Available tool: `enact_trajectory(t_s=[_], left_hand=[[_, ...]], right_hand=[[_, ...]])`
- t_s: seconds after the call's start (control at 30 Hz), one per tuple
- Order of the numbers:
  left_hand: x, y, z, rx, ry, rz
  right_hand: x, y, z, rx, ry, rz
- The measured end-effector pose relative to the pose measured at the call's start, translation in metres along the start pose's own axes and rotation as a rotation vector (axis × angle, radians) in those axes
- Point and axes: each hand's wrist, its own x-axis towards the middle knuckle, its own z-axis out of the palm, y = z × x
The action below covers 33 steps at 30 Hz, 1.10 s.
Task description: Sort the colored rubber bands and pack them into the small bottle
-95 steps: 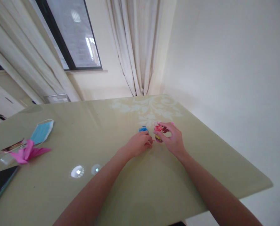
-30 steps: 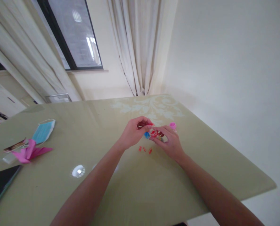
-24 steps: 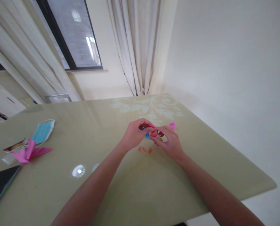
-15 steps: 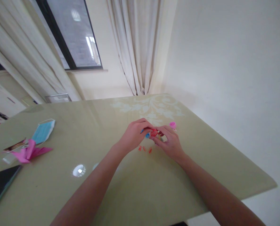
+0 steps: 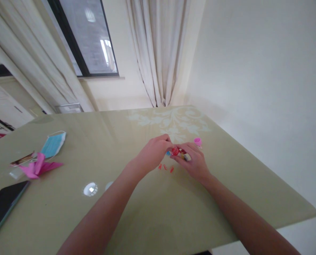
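My right hand (image 5: 195, 161) is closed around a small round red object (image 5: 175, 151), its thumb and fingers gripping the sides. The object's exact kind is too small to make out. My left hand (image 5: 156, 150) meets it from the left with fingers pinched at its edge; what they hold is hidden. A bit of blue (image 5: 168, 153) shows between the hands, and something yellowish (image 5: 183, 156) shows under the right fingers. Several small red loops (image 5: 165, 167), looking like paper clips, lie on the table just in front. A little pink cup (image 5: 197, 142) stands behind my right hand.
The glossy table (image 5: 136, 219) ends at a right edge near the wall. At the left lie a phone (image 5: 5, 203), a pink folded paper crane (image 5: 39, 166) and a blue face mask (image 5: 53, 144). A shiny clear dome (image 5: 90, 189) sits left of my left forearm.
My left fingers have shifted slightly over the red object, and the blue bit that showed at them is no longer visible there. The whole view has turned slightly left.
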Motion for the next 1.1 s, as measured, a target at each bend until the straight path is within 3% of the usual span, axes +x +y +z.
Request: enact_trajectory(t_s=[0.17,0.33,0.5,0.73,0.97,1.1], left_hand=[[0.0040,-0.0019,0.0015,-0.002,0.029,-0.066],[0.0005,0.0046,-0.0033,0.068,-0.043,0.043],[-0.0010,0.0010,-0.0005,0.006,-0.002,0.051],[0.0018,0.0011,0.0006,-0.049,0.073,-0.045],[-0.0019,0.0052,-0.0026,0.041,-0.051,0.030],[0.0009,0.0054,-0.0007,-0.004,0.035,-0.016]], right_hand=[[-0.0008,-0.0011,0.0006,0.028,-0.004,-0.017],[-0.0005,0.0011,0.0010,0.025,0.009,0.009],[0.0009,0.0004,-0.0001,0.028,0.015,0.025],[0.0003,-0.0027,0.0006,0.044,-0.006,-0.007],[0.0001,-0.0001,0.0005,0.024,-0.009,0.003],[0.0002,-0.0003,-0.0003,0.029,-0.010,-0.002]])
